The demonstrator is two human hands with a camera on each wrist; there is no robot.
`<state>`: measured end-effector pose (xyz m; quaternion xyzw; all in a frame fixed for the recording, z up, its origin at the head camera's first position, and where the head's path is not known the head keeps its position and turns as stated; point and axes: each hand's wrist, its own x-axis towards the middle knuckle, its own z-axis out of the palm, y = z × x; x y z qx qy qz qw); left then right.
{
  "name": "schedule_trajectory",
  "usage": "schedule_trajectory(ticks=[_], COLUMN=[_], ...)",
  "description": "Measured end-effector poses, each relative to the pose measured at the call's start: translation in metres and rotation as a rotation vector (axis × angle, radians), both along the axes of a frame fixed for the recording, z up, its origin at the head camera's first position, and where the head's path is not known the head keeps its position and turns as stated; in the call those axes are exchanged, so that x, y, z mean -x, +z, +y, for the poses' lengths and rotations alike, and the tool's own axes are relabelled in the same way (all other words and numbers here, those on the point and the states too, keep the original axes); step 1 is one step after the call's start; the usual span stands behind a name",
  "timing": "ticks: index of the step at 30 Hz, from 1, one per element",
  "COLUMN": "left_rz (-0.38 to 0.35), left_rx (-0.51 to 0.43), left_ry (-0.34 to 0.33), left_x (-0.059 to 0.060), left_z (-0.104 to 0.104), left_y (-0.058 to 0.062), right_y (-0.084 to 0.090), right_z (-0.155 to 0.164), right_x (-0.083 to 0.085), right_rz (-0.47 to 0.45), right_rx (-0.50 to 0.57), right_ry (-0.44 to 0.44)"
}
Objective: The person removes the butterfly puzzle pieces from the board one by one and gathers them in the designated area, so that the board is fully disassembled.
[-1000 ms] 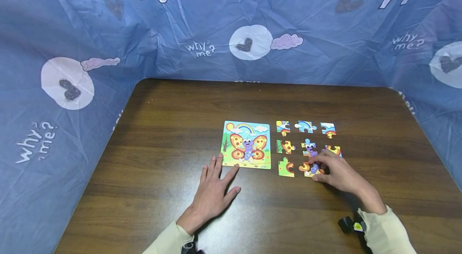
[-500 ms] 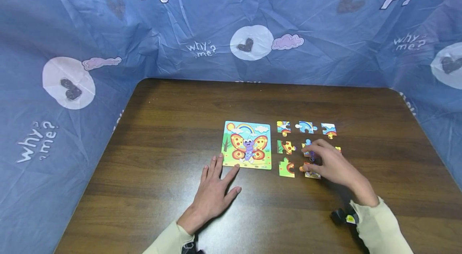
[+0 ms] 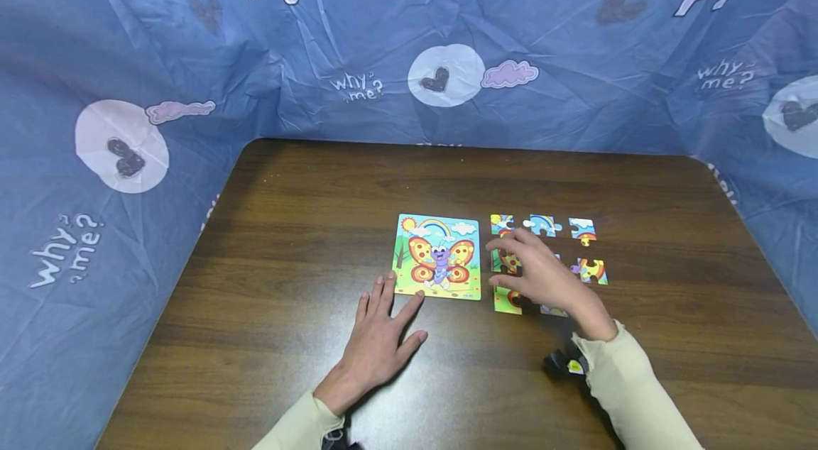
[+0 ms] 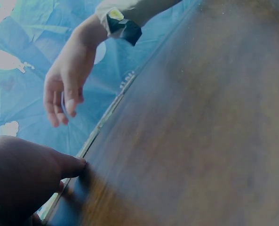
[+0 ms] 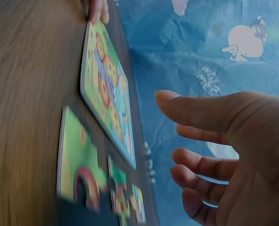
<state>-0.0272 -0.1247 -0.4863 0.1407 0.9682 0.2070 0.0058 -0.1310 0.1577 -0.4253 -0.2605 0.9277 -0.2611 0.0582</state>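
Observation:
A square butterfly puzzle board (image 3: pixel 437 257) lies flat on the table. My left hand (image 3: pixel 375 347) rests on the table with its fingers spread, fingertips touching the board's near edge. To the right of the board lie separate jigsaw pieces in rows. My right hand (image 3: pixel 543 276) hovers over the left part of these rows, thumb apart from the bent fingers. In the right wrist view this hand (image 5: pixel 224 141) holds nothing, and a green corner piece (image 5: pixel 78 160) lies below it. The right hand partly hides the middle pieces; a rainbow piece (image 3: pixel 542 225) shows behind it.
The brown wooden table (image 3: pixel 287 223) has a blue printed cloth (image 3: pixel 358 31) hanging behind it and at its sides. Farther right lie a cloud piece (image 3: pixel 582 228) and a yellow wing piece (image 3: pixel 593 271). A black wrist device (image 3: pixel 564 363) sits under the right sleeve.
My right hand has moved left from the lower middle piece, over the middle pieces, to the left column, uncovering the yellow wing piece. The left hand and board stay in place.

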Motion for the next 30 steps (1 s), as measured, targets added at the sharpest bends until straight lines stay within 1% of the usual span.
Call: schedule_trajectory(ticks=[6, 11, 14, 17, 21, 30], left_rz=[-0.004, -0.005, -0.005, -0.001, 0.000, -0.006], left_rx=[0.001, 0.003, 0.006, 0.012, 0.014, 0.022], left_ry=[0.001, -0.001, -0.005, -0.007, -0.006, -0.006], left_x=[0.000, 0.001, 0.001, 0.000, 0.000, 0.001], left_z=[-0.001, -0.001, 0.000, 0.000, 0.000, 0.000], left_y=[-0.001, -0.001, 0.000, 0.000, 0.000, -0.002], right_y=[-0.002, -0.012, -0.018, -0.021, -0.023, -0.026], right_z=[-0.024, -0.039, -0.046, -0.052, -0.058, -0.065], right_x=[0.003, 0.005, 0.005, 0.004, 0.002, -0.001], right_rz=[-0.032, -0.049, -0.057, -0.075, -0.087, -0.073], right_rx=[0.006, -0.028, -0.026, -0.001, 0.003, -0.072], right_ry=[0.024, 0.052, 0.057, 0.056, 0.048, 0.026])
